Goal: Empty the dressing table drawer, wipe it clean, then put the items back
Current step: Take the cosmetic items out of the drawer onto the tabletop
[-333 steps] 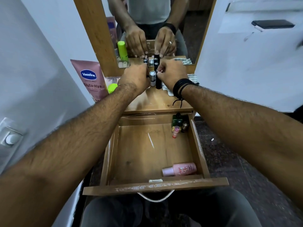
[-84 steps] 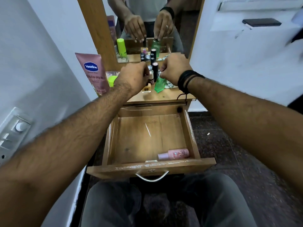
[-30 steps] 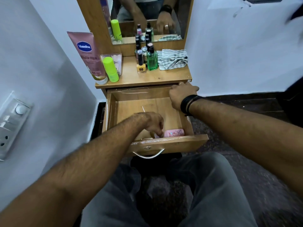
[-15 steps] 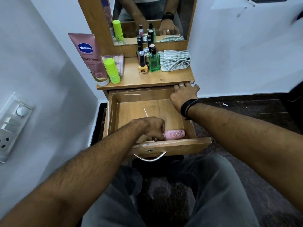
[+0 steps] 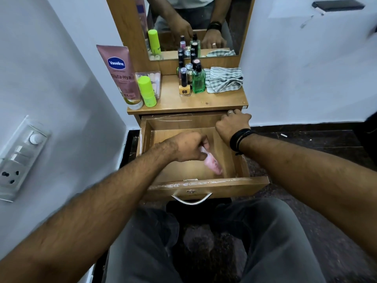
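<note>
The wooden drawer (image 5: 206, 185) of the dressing table stands pulled out. Inside it my left hand (image 5: 188, 146) is shut on a small pink bottle (image 5: 213, 164), which hangs tilted and blurred above the drawer floor. My right hand (image 5: 233, 124) rests on the drawer's back right corner, fingers curled under the tabletop edge. On the tabletop (image 5: 204, 101) stand a cluster of small bottles and lipsticks (image 5: 186, 75), a green glass bottle (image 5: 198, 82), an orange nail polish (image 5: 184, 88), a lime green bottle (image 5: 146, 90) and a pink Vaseline tube (image 5: 120, 76). A checked cloth (image 5: 224, 78) lies at the right.
A mirror (image 5: 195, 25) rises behind the tabletop. White walls close in on both sides, with a switch and socket panel (image 5: 18, 158) on the left wall. My knees (image 5: 204, 242) sit just below the drawer's metal handle (image 5: 191, 199). Dark floor lies to the right.
My left hand has closed on the pink bottle and lifted it off the drawer's front right corner, tilting it. My right hand has stayed at the drawer's back right corner.
</note>
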Available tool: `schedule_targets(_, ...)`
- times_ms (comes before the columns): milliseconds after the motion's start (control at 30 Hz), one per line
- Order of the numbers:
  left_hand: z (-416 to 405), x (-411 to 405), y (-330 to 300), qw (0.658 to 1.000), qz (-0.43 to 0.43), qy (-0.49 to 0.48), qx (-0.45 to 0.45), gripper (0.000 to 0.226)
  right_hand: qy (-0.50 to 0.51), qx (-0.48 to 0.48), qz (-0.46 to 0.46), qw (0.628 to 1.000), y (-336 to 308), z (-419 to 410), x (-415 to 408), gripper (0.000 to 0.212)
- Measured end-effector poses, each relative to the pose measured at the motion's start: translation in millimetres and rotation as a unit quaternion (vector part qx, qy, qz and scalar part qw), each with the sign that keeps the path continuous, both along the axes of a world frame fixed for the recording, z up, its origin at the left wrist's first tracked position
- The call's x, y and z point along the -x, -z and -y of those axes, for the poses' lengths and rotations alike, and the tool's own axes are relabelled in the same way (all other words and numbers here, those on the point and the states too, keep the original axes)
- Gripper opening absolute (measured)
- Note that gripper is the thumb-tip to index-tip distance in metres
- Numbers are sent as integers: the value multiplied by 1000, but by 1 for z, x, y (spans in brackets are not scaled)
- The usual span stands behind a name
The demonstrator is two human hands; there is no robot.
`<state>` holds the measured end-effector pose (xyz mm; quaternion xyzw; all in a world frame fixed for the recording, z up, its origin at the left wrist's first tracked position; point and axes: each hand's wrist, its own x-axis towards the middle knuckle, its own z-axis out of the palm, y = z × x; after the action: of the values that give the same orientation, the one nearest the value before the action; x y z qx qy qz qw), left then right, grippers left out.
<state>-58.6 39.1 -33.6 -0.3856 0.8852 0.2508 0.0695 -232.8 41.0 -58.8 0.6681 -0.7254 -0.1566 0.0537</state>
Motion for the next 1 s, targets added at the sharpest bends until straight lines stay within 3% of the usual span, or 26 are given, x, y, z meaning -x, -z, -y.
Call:
schedule_targets(100, 7, -3, -28, 998, -22, -5, 51, 30, 11, 1, 69, 998, -17, 2, -5, 28)
schedule_targets(200, 18, -8, -61, 992, -50, -17, 119, 29, 6, 26, 205, 979, -40, 12, -4, 10)
schedule_targets(367, 43, -13, -103, 967, -87, -39, 238, 36, 13, 112, 345, 932, -85, 31, 4, 14)
schedule_targets(533, 64, -6, -115, 942, -103, -99, 303, 31, 18, 193, 368, 909, -98, 46, -1, 11)
schedule_targets(767, 79, -9, -120, 940, -98, -114, 307, 31, 8, 218, 343, 913, -94, 59, -15, 13)
schedule_targets(1000, 101, -20, -138, 928, -17, -151, 341, 30, 3, 201, 322, 925, -86, 70, -23, 18)
